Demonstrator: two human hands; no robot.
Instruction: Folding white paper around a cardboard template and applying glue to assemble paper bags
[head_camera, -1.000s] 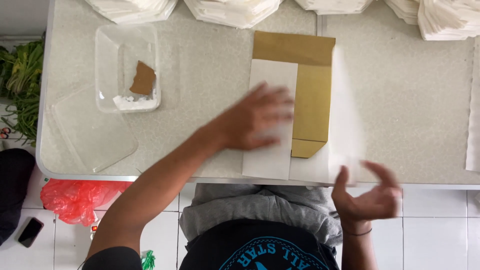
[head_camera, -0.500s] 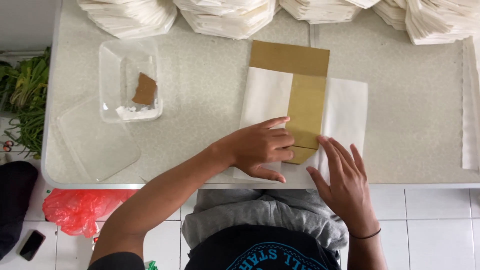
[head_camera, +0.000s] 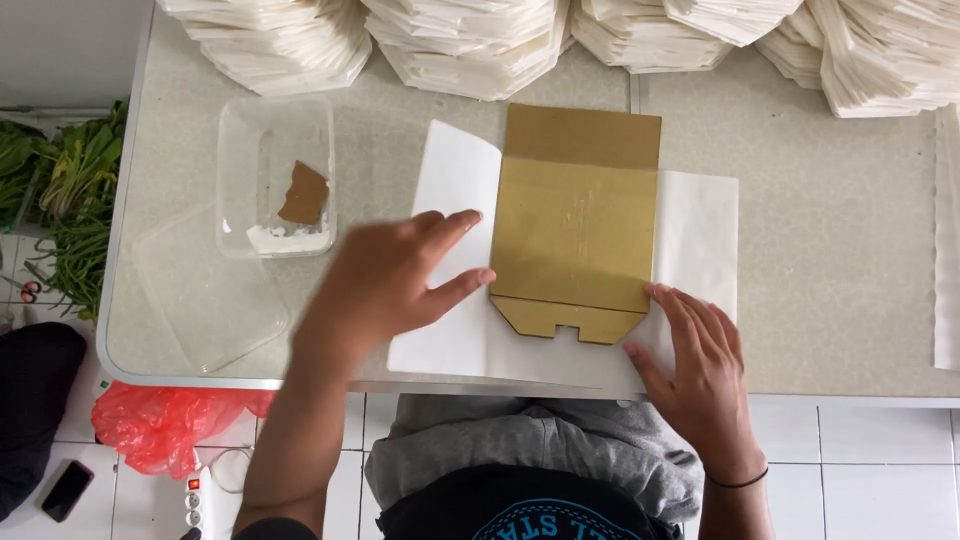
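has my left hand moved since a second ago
Yes. The left hand has drawn left off the brown cardboard template, toward the clear plastic container.

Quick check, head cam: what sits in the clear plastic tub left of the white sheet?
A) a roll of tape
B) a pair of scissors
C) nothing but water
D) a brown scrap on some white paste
D: the clear plastic tub holds a small brown scrap lying over a white smear; it sits on the table left of the white sheet that the left hand presses.
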